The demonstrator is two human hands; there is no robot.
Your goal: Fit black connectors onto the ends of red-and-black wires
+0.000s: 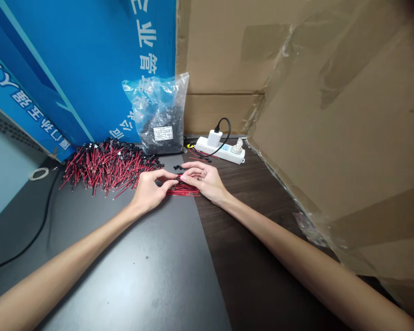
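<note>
My left hand point(151, 189) is closed in a pinch, thumb and forefinger meeting at a small black connector that is mostly hidden by the fingertips. Just to its right, my right hand point(209, 183) pinches a thin red-and-black wire lead close to that connector. The fingertips of both hands almost touch. Beneath them lies a neat row of red and black wire leads point(186, 190), partly covered by the hands. A few loose black connectors point(177, 167) rest on the table just beyond my fingers.
A large heap of red and black leads point(103, 168) lies at left. Behind stands a clear plastic bag point(163, 131) of black parts. A white power strip point(224, 151) with a plugged-in charger point(214, 138) sits at the back. Cardboard point(348, 115) walls the right side.
</note>
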